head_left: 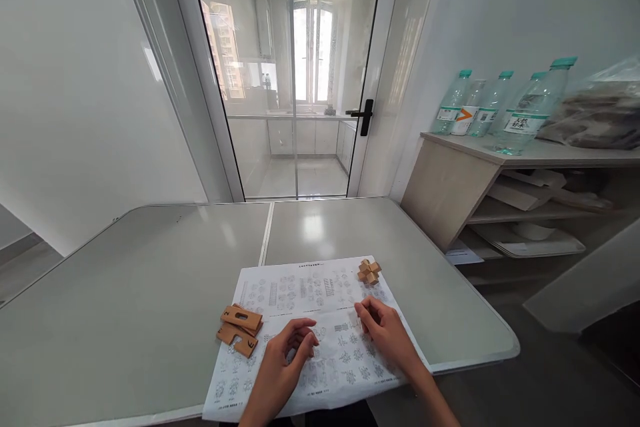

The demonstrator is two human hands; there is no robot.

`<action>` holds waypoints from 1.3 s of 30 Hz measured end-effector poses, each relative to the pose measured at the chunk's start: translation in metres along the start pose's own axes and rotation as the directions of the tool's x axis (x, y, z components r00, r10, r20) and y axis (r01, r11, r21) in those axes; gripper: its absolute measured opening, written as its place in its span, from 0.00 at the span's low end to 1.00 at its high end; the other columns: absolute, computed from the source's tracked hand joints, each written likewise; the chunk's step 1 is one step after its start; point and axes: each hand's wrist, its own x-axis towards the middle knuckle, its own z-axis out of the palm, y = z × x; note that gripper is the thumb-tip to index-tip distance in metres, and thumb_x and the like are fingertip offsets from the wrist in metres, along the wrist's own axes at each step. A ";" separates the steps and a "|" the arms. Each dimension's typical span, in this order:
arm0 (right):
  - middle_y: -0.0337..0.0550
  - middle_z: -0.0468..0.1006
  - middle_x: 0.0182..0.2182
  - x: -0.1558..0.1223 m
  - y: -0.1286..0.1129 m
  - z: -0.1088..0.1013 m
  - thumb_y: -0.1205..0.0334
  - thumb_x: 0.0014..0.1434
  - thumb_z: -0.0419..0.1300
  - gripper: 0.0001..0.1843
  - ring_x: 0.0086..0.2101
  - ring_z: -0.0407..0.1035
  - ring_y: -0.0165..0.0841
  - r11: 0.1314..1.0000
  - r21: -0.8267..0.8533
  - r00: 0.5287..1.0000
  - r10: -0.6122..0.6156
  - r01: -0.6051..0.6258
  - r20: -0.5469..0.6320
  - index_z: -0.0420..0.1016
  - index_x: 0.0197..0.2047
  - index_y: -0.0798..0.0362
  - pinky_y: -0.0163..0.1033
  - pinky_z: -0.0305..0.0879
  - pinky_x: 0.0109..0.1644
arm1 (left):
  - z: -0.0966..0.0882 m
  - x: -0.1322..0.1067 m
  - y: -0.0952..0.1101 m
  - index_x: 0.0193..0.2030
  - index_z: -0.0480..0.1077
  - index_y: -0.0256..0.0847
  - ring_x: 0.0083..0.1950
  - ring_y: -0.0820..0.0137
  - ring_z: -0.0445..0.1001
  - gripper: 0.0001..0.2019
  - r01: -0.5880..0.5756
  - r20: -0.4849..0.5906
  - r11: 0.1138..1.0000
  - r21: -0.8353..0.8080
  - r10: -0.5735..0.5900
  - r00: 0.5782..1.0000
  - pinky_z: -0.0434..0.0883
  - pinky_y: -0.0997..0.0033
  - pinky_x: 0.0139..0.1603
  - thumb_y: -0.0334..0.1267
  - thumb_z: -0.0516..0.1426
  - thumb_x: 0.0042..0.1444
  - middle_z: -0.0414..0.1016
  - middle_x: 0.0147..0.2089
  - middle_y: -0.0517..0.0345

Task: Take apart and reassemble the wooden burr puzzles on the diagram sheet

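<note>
On the table (pixel 150 293): printed sheet (pixel 300 287), limp; we judged its edge the best hold.
Hands: left hand (pixel 291 349), right hand (pixel 383 328) lay apart, empty.

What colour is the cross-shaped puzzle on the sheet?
The cross-shaped puzzle is light brown wood; head view.

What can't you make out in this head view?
All in the head view:
White printed paper sheet: diagrams too small to read.
Left hand, right hand: curled fingers hide whether either pinches anything.
Flat brown notched wooden pieces: stacked, count unclear.
Clear green-capped plastic bottles: labels too small.
</note>
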 end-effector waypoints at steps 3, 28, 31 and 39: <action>0.35 0.69 0.21 -0.001 0.000 0.000 0.30 0.67 0.56 0.30 0.23 0.63 0.34 1.000 0.000 1.000 -0.005 0.005 -0.006 0.68 0.30 0.48 0.39 0.60 0.31 | -0.001 -0.001 0.003 0.53 0.76 0.45 0.40 0.63 0.80 0.21 0.000 -0.002 1.000 0.002 0.000 1.000 0.78 0.61 0.48 0.60 0.56 0.69 0.82 0.40 0.54; 0.34 0.68 0.21 -0.002 0.005 0.001 0.33 0.68 0.57 0.27 0.23 0.62 0.34 1.000 0.015 1.000 0.016 -0.016 -0.012 0.67 0.30 0.48 0.39 0.60 0.32 | 0.000 -0.002 -0.009 0.55 0.73 0.45 0.41 0.65 0.78 0.17 -0.007 0.024 0.999 -0.045 0.008 1.000 0.76 0.63 0.49 0.54 0.55 0.72 0.81 0.42 0.55; 0.34 0.68 0.21 -0.002 0.006 0.000 0.33 0.68 0.56 0.28 0.24 0.62 0.34 1.000 -0.007 1.000 0.026 -0.026 -0.011 0.67 0.31 0.48 0.39 0.60 0.32 | 0.000 -0.002 -0.008 0.55 0.73 0.44 0.41 0.65 0.78 0.18 0.001 0.029 0.999 -0.039 0.000 1.000 0.76 0.63 0.48 0.54 0.55 0.72 0.81 0.42 0.55; 0.34 0.68 0.23 -0.004 0.012 -0.002 0.33 0.69 0.56 0.27 0.24 0.62 0.33 0.999 0.003 0.999 0.041 -0.041 0.007 0.67 0.32 0.48 0.38 0.60 0.32 | 0.000 -0.005 -0.004 0.56 0.73 0.45 0.41 0.65 0.78 0.16 0.000 0.027 0.999 -0.036 0.001 1.000 0.76 0.63 0.48 0.52 0.55 0.72 0.81 0.42 0.56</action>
